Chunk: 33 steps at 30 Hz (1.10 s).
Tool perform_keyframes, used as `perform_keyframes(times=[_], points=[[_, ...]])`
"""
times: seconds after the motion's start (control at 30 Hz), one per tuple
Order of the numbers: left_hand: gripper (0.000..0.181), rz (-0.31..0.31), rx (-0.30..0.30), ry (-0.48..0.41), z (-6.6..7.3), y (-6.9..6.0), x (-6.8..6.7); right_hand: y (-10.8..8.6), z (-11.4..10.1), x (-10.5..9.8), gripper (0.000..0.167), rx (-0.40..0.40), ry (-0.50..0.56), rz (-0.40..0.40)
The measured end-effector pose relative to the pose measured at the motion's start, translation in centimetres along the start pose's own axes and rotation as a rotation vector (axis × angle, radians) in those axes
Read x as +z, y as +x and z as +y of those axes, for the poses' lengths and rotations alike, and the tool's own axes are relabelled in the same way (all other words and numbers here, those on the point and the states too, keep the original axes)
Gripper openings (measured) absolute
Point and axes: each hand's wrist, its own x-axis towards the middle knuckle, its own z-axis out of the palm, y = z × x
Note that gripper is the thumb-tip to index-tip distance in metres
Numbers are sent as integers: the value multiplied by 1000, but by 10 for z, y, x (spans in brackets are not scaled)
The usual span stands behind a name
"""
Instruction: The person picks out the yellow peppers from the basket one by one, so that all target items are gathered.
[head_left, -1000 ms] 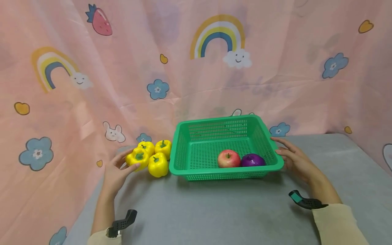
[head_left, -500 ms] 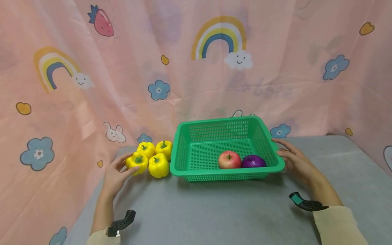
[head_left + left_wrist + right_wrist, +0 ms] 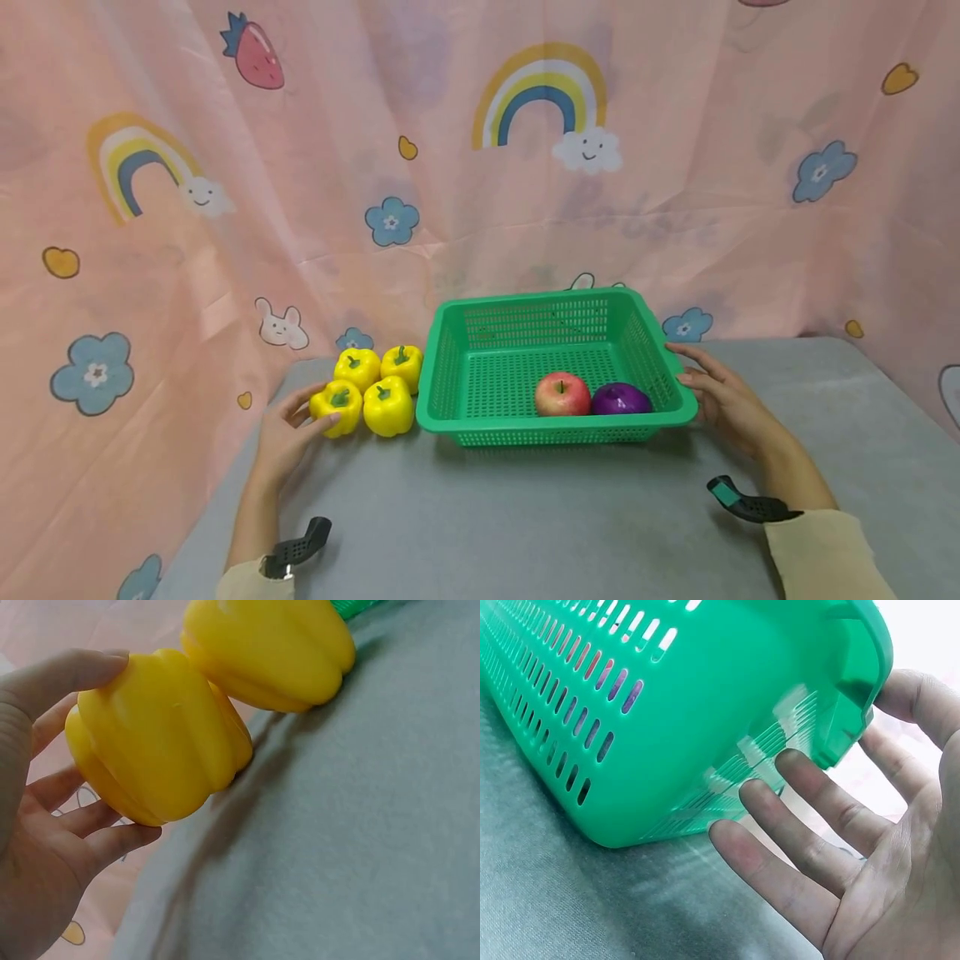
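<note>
My left hand (image 3: pixel 287 432) holds a yellow bell pepper (image 3: pixel 337 406) between thumb and fingers. In the left wrist view the thumb lies along one side of that pepper (image 3: pixel 154 739) and the fingertips against the other. Several more yellow bell peppers, such as the near one (image 3: pixel 388 408), stand close beside it. My right hand (image 3: pixel 731 404) is at the right end of a green plastic basket (image 3: pixel 525 422). In the right wrist view its thumb touches the basket's rim (image 3: pixel 881 645), while the other fingers are spread and nearly straight near the wall.
Inside the basket, a red apple (image 3: pixel 562 394) and a shiny purple round item (image 3: pixel 621 398) lie near the front right. The grey table (image 3: pixel 510 517) extends in front. Behind it hangs a pink printed cloth (image 3: pixel 315 167).
The held yellow bell pepper has come down slightly toward me, and now sits level with the near pepper. My right hand and the basket keep their places.
</note>
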Motion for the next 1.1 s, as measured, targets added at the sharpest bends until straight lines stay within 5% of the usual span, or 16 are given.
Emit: perform_keyframes(times=[0.43,1.1], points=[[69,-46,-113,-39,-13,-2,1,1,1,2,47,-21,22,-19],[59,-97,-81,-128,-21,-2,7,1,5,1,45,-26,20,3]])
